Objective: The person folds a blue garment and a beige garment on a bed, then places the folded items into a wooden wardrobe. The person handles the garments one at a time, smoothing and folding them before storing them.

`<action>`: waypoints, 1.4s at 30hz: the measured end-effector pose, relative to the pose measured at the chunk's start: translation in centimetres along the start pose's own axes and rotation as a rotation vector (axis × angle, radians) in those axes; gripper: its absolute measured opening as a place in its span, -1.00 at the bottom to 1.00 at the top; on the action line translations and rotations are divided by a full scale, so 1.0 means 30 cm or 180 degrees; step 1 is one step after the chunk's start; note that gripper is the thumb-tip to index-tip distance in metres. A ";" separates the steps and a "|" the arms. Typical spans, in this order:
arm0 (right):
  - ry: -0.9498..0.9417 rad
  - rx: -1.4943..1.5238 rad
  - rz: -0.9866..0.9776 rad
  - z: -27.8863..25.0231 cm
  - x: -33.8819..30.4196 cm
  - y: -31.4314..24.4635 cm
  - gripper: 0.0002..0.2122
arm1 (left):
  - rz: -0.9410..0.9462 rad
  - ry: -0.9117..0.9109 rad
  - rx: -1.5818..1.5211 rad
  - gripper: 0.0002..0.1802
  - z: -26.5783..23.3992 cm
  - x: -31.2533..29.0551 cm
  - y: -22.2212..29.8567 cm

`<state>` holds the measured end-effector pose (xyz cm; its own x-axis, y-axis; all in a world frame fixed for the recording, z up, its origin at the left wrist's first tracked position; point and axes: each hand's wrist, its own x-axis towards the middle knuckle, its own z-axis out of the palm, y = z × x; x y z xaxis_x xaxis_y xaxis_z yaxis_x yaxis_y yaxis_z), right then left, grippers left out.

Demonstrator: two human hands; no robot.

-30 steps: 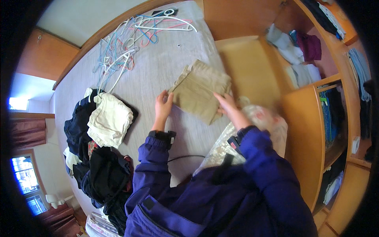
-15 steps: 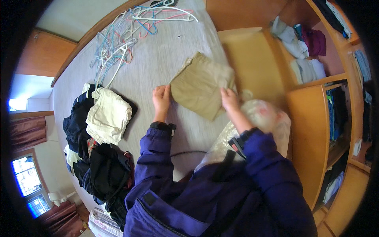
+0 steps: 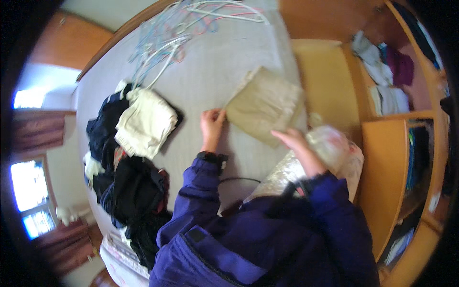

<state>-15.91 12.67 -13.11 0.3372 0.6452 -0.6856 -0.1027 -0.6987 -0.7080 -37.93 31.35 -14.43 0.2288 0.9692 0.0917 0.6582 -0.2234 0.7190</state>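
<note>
A folded khaki garment, seemingly trousers, lies on the grey bed cover in front of me. My left hand pinches its left corner between thumb and fingers. At the garment's near right edge is my right hand, fingers stretched out and slightly blurred; they touch or hover just over the cloth, I cannot tell which. To the left, a folded cream-white garment rests on a heap of dark clothes.
Tangled wire and plastic hangers lie at the far side of the bed. A clear plastic bag sits beside my right forearm. On the right stands a wooden wardrobe with folded clothes on its shelves.
My right hand has let go of the garment's right side and drawn back to its near edge, fingers now extended. The left hand keeps its corner. The whole view has shifted slightly.
</note>
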 end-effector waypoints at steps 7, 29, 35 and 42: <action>-0.0300 0.0080 0.0654 0.022 -0.050 -0.007 -0.69 | -0.0290 -0.0433 -0.0952 -0.78 0.016 -0.008 0.006; -0.1039 -0.0679 0.0848 0.015 -0.021 0.022 -0.72 | 0.0637 0.0021 0.1220 -0.54 0.033 0.016 0.172; -0.0273 -0.2014 -0.0553 0.025 -0.089 0.019 -0.71 | 0.0400 -0.0126 0.0818 -0.47 0.055 0.057 0.175; -0.0190 -0.2231 -0.0315 0.055 -0.110 0.013 -0.68 | -0.0614 -0.0867 0.1150 -0.42 0.041 0.078 0.131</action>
<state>-18.61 10.78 -11.40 0.2600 0.7176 -0.6461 0.5587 -0.6575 -0.5055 -33.91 32.62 -12.24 0.2258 0.9447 -0.2378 0.9027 -0.1111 0.4157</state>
